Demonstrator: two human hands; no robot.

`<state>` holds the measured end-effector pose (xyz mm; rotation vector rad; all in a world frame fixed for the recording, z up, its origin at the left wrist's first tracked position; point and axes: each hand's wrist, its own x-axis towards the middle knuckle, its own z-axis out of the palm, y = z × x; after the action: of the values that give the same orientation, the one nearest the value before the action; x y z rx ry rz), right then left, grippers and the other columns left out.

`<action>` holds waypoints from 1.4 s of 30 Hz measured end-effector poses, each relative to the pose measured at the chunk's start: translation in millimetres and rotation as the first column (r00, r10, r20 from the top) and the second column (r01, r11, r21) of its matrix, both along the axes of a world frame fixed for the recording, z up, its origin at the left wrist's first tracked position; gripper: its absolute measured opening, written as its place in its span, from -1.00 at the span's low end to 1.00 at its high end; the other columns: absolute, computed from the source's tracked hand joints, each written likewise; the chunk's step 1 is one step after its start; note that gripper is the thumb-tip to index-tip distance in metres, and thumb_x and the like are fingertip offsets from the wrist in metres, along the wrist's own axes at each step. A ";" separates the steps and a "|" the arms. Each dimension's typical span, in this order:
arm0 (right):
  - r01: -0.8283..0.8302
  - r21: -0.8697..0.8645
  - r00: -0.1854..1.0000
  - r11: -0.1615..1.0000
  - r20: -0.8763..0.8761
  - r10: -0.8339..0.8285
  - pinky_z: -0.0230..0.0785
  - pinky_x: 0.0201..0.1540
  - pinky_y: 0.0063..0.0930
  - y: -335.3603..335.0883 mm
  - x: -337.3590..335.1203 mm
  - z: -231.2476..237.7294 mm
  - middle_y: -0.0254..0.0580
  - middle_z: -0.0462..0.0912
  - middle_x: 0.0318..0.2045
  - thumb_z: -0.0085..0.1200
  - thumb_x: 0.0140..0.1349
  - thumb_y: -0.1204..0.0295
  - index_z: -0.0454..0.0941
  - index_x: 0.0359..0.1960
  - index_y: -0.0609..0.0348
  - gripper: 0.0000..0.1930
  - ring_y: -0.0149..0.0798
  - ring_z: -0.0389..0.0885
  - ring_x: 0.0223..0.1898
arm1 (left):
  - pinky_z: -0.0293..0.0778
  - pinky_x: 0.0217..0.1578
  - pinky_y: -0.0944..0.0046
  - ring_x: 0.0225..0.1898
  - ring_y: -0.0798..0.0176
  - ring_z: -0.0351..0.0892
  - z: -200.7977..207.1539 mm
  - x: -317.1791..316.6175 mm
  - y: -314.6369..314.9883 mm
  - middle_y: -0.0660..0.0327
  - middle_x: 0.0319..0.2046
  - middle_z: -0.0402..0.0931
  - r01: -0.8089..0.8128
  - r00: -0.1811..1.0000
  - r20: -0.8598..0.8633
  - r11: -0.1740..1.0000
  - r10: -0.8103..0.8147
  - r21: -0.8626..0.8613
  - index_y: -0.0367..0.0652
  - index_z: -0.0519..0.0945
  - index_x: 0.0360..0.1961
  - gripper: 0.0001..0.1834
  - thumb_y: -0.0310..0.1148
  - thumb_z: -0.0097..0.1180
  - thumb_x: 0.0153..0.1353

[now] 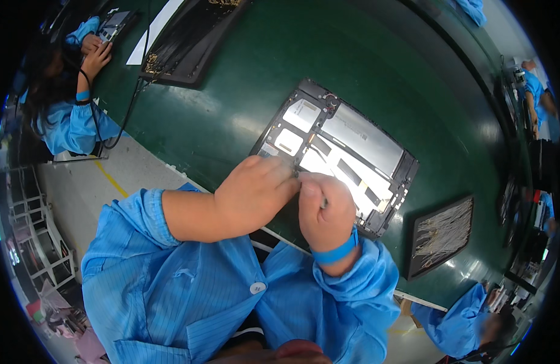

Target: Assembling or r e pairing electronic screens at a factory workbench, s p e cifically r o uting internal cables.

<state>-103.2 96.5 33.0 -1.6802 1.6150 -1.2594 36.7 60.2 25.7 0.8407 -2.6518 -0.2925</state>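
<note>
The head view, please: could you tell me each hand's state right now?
Left hand: fingers curled at the flat device; whether it grips anything cannot be told.
Right hand: fingers curled beside the left; its hold cannot be told either.

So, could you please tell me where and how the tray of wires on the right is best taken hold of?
Probably by the left border of the tray, coming from the left with the right hand: that side faces the hand, and its dark border shows bare, while thin wires cover the middle.
</note>
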 end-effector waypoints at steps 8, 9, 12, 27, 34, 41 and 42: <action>0.159 0.412 0.829 0.897 0.438 -0.348 0.29 -0.54 -0.48 -9.2 -11.4 -11.9 -0.14 0.49 -0.58 -0.20 0.15 0.30 0.35 -0.44 0.25 -0.76 -0.29 0.44 -0.61 | 0.23 -0.20 0.17 -0.28 0.07 0.35 9.2 4.9 7.9 0.14 -0.40 0.41 -0.057 0.995 -0.065 0.957 0.079 0.286 -0.23 0.47 -0.40 -0.80 -0.39 -0.04 -0.08; 0.081 0.376 0.777 0.923 0.556 -0.295 0.27 -0.57 -0.61 -9.3 -13.0 -6.3 -0.18 0.49 -0.57 -0.31 0.19 0.19 0.28 -0.38 0.27 -0.67 -0.43 0.42 -0.62 | 0.25 -0.23 0.18 -0.34 0.05 0.38 12.2 11.5 11.7 0.13 -0.46 0.42 -0.066 0.982 -0.125 0.880 0.140 0.470 -0.24 0.46 -0.39 -0.81 -0.36 -0.05 -0.01; 0.179 0.342 0.713 0.923 0.602 -0.361 0.27 -0.57 -0.65 -10.9 -7.6 -5.0 -0.14 0.49 -0.56 -0.32 0.19 0.14 0.23 -0.33 0.30 -0.62 -0.43 0.42 -0.64 | 0.36 -0.51 0.36 -0.52 0.27 0.43 15.3 26.5 12.0 0.23 -0.51 0.43 -0.163 0.862 0.211 -0.142 0.461 0.976 -0.23 0.43 -0.39 -0.69 -0.16 -0.13 0.12; 0.152 0.351 0.757 0.924 0.560 -0.337 0.29 -0.53 -0.59 -10.4 -6.9 -9.1 -0.07 0.48 -0.51 -0.35 0.18 0.09 0.12 -0.15 0.32 -0.53 -0.38 0.43 -0.59 | 0.32 -0.56 0.51 -0.56 0.49 0.31 9.4 36.6 -2.4 0.29 -0.52 0.33 -0.043 0.461 0.081 -0.069 0.884 0.997 -0.28 0.39 -0.27 -0.71 -0.26 -0.10 0.09; 0.177 0.326 0.741 0.929 0.577 -0.344 0.26 -0.52 -0.58 -9.6 -6.2 -10.0 -0.07 0.46 -0.51 -0.33 0.19 0.14 0.11 -0.10 0.34 -0.54 -0.35 0.41 -0.57 | 0.36 -0.59 0.49 -0.58 0.48 0.35 3.4 35.3 10.4 0.25 -0.53 0.36 -0.142 0.927 0.250 -0.354 0.279 0.924 -0.34 0.37 -0.15 -0.64 -0.28 -0.10 0.09; -0.076 0.561 0.941 0.824 0.314 -0.127 0.32 -0.35 -0.51 -27.3 -17.0 5.4 -0.04 0.52 -0.40 -0.18 0.12 0.22 0.35 -0.17 0.29 -0.62 -0.26 0.50 -0.41 | 0.34 -0.62 0.48 -0.59 0.44 0.35 -7.8 23.8 -12.3 0.27 -0.51 0.34 -0.060 0.896 0.222 -0.391 0.385 0.918 -0.30 0.34 -0.13 -0.66 -0.35 -0.09 0.07; -0.065 0.559 0.939 0.826 0.314 -0.138 0.32 -0.35 -0.51 -31.5 -17.7 4.4 -0.04 0.52 -0.40 -0.18 0.12 0.22 0.35 -0.17 0.29 -0.62 -0.26 0.50 -0.41 | 0.34 -0.61 0.48 -0.59 0.44 0.35 -6.9 22.7 -14.1 0.26 -0.50 0.34 -0.058 0.899 0.226 -0.410 0.375 0.910 -0.30 0.35 -0.15 -0.67 -0.35 -0.09 0.07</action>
<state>-120.9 65.0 37.4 -1.0024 1.5960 -0.8954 59.5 46.1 18.8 1.5358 -1.0892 -2.6090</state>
